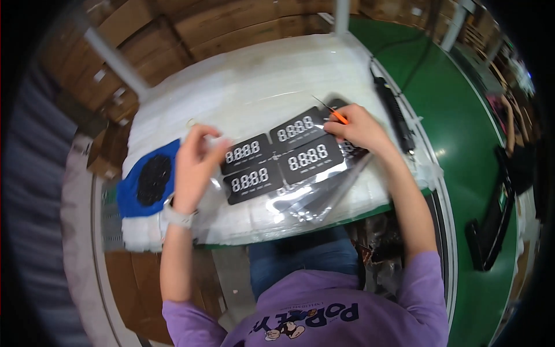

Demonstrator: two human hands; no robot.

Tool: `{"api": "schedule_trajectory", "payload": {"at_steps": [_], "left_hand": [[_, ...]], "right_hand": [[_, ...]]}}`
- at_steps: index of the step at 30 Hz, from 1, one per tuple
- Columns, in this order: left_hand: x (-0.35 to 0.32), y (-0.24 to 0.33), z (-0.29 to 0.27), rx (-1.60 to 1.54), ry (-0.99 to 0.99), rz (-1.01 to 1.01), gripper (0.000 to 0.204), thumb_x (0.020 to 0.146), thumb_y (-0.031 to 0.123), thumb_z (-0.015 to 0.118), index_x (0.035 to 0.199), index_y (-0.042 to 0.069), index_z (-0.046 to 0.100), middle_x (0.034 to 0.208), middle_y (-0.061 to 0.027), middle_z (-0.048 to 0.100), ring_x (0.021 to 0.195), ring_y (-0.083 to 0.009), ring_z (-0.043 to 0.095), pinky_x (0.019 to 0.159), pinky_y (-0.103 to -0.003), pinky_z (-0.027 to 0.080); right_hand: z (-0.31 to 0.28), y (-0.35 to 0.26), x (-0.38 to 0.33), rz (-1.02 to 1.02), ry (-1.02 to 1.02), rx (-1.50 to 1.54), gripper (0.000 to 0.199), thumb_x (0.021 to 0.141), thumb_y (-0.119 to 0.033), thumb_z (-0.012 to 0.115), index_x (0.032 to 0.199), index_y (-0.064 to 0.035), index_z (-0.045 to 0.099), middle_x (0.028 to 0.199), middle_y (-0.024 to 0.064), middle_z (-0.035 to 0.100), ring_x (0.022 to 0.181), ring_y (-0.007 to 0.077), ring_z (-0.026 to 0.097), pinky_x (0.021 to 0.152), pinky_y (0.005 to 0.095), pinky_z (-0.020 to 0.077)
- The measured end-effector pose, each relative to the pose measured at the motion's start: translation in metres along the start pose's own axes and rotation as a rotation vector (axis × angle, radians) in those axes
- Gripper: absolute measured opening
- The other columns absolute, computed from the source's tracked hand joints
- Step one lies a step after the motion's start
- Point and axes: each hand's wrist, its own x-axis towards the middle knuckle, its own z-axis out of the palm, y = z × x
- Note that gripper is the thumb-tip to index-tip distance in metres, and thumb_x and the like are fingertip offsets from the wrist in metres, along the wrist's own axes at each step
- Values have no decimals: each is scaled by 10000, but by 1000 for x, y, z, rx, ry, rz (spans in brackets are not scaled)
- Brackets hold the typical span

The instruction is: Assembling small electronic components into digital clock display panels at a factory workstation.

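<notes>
Right fingers (335, 128) hold an orange tool (340, 117) (partly hidden); left fingers (215, 153) blur.

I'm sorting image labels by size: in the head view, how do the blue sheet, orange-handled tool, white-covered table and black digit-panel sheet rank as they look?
Largest to smallest:
1. White-covered table
2. Black digit-panel sheet
3. Blue sheet, counting its covered middle
4. Orange-handled tool, partly hidden

Glare streaks the plastic film (326, 203) inside a dark, warped rim.
</notes>
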Motion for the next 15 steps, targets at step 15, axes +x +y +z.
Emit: {"api": "schedule_trajectory", "payload": {"at_steps": [15], "left_hand": [[72,13,123,452,-304,333,107,839,146,706,900,69,746,872,-144,724,811,-344,692,720,-441,544]], "right_hand": [[4,-3,-19,-50,414,-317,204,887,-236,723,905,-34,749,800,164,715,753,357,698,691,431,539]]}}
